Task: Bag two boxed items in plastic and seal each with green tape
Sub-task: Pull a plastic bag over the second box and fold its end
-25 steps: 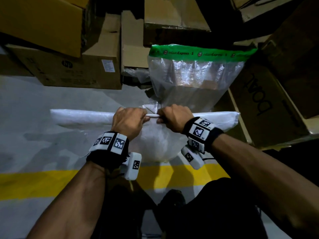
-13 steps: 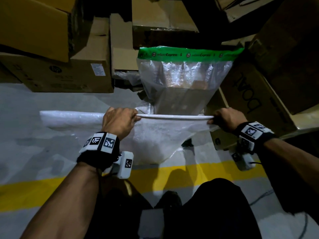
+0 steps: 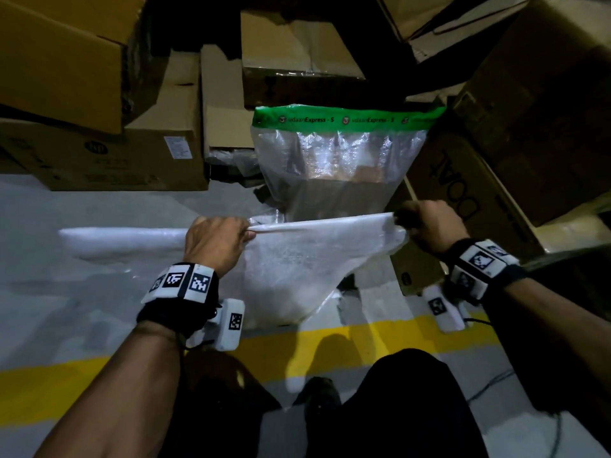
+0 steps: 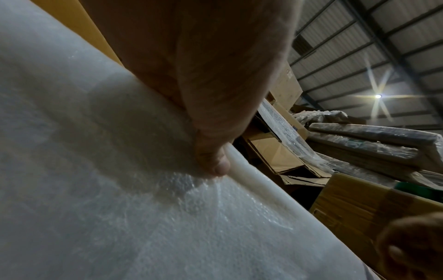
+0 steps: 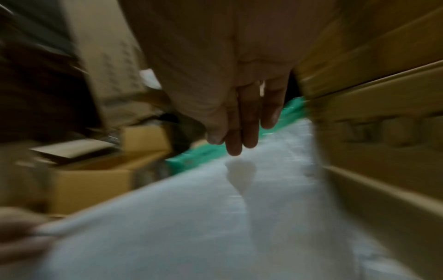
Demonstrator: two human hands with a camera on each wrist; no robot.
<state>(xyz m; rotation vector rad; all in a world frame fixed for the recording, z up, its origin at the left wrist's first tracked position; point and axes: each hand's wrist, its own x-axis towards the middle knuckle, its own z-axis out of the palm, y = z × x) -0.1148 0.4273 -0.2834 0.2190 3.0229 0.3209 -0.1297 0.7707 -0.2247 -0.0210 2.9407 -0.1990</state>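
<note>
A white translucent plastic bag (image 3: pixel 297 259) hangs over the grey floor, its top edge pulled taut between my hands. My left hand (image 3: pixel 215 242) grips that edge near its middle; its thumb (image 4: pixel 213 161) presses on the folded rim of the bag (image 4: pixel 120 189). At the bag's right end, my right hand (image 3: pixel 429 226) pinches the corner. The right wrist view is blurred and shows my right hand (image 5: pixel 239 123) with its fingers close together above the bag (image 5: pixel 191 227). Behind stands a bagged box (image 3: pixel 337 166) sealed along its top with green tape (image 3: pixel 347 119).
Brown cardboard boxes (image 3: pixel 109 153) are stacked along the back and left. A large printed carton (image 3: pixel 463 186) leans close beside my right hand. A yellow floor line (image 3: pixel 66 381) runs under my arms. My legs in dark trousers (image 3: pixel 396 408) are below, and a thin cable (image 3: pixel 489 388) lies at the right.
My right hand has slid right along the bag's top edge, from beside the left hand to the bag's right end, drawing the edge taut. The left hand has kept its grip.
</note>
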